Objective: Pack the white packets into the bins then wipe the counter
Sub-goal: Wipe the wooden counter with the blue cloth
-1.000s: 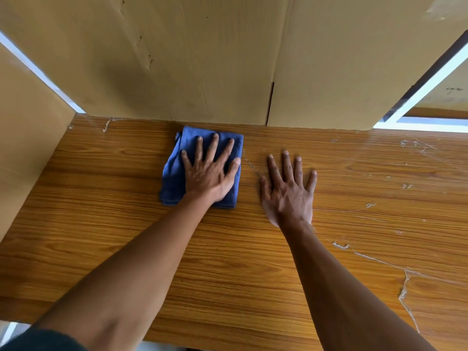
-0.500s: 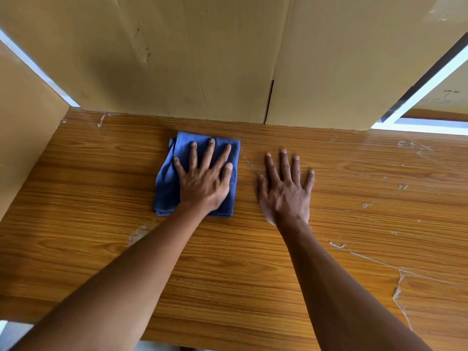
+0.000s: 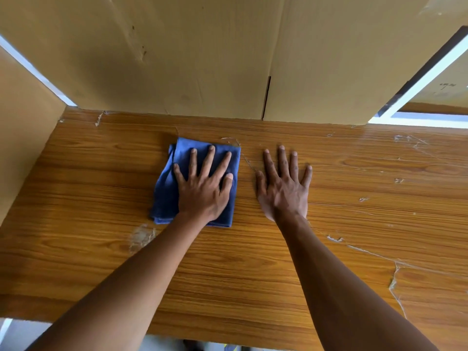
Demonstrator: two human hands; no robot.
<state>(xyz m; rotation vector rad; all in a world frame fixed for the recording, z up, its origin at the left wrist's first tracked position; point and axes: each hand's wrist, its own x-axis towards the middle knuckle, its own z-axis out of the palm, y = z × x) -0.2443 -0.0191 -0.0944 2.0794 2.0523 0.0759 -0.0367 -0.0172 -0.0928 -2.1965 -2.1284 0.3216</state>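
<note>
A folded blue cloth (image 3: 167,193) lies on the wooden counter (image 3: 253,274) a little left of centre. My left hand (image 3: 202,188) presses flat on the cloth with its fingers spread and straight. My right hand (image 3: 283,188) rests flat on the bare wood just right of the cloth, fingers spread, holding nothing. No white packets show in the view.
Tall cardboard boxes (image 3: 177,59) stand along the back edge of the counter, and another cardboard wall (image 3: 22,138) closes the left side. White scuffs and peeling streaks (image 3: 395,277) mark the counter's right part. The counter's near edge runs along the bottom.
My left hand has slid the cloth a little toward me and to the left, away from the boxes. A pale scuff below the cloth has come into sight. My right hand stays flat.
</note>
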